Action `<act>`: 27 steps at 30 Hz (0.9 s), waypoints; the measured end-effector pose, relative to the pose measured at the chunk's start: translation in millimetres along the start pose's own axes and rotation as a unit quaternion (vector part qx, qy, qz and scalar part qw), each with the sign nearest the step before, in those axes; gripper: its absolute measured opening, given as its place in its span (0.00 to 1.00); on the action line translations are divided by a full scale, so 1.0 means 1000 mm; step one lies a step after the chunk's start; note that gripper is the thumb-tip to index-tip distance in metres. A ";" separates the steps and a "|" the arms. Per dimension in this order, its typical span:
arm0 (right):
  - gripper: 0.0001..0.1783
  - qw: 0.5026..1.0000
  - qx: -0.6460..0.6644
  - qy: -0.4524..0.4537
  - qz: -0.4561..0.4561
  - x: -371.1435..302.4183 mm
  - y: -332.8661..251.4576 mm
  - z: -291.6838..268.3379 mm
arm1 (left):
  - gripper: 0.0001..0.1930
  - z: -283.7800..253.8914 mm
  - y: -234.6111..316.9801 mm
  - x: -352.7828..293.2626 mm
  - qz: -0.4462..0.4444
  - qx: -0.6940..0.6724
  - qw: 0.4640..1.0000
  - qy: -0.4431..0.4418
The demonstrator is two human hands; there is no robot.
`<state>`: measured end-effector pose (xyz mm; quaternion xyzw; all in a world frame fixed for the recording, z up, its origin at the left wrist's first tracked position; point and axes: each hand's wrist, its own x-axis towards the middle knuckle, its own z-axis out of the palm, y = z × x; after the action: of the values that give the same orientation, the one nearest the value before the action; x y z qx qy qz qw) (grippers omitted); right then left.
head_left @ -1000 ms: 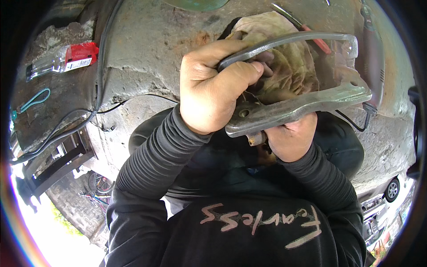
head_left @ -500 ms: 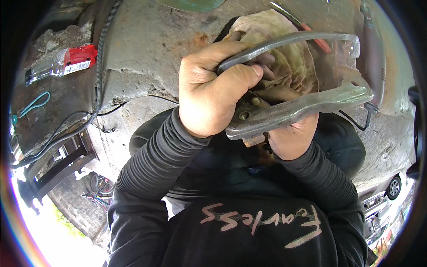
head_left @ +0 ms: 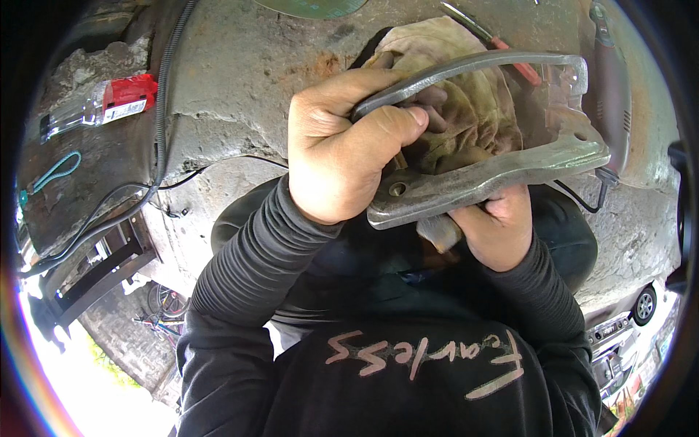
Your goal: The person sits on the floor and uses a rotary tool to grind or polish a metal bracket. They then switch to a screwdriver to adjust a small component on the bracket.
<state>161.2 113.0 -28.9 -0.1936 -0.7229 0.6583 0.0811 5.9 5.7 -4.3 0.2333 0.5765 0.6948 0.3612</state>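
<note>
A grey metal bracket (head_left: 502,171), bent into a long U with two flat arms, is held in front of me over a rusty workbench (head_left: 233,80). My left hand (head_left: 338,146) grips its upper arm near the left end, thumb across the bar. My right hand (head_left: 495,229) holds the lower arm from beneath. A dirty tan rag (head_left: 466,109) lies bunched between the bracket's arms, under my fingers. Both forearms wear dark long sleeves.
A red and clear plastic package (head_left: 102,105) lies at the bench's left. A black corrugated cable (head_left: 164,95) runs down beside it. A red-handled screwdriver (head_left: 488,36) and a rotary tool (head_left: 611,87) rest at the far right. A teal loop (head_left: 51,175) lies left.
The bracket and both hands have barely shifted; the rag sits slightly differently between the arms.
</note>
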 end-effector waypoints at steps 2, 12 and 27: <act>0.08 0.999 0.039 -0.028 0.005 -0.003 -0.002 -0.007 | 0.10 -0.002 0.000 -0.001 0.007 0.012 1.000 -0.004; 0.11 0.943 0.300 -0.048 0.134 -0.006 -0.006 -0.010 | 0.11 -0.011 0.000 -0.013 0.008 -0.051 0.998 0.021; 0.18 0.998 0.033 -0.012 0.049 -0.011 -0.016 -0.022 | 0.24 -0.024 0.036 -0.032 0.072 0.024 0.997 0.029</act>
<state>176.8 127.6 -9.4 -0.2179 -0.6915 0.6871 0.0468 -0.3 -37.0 28.2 0.2624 0.5848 0.7116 0.2878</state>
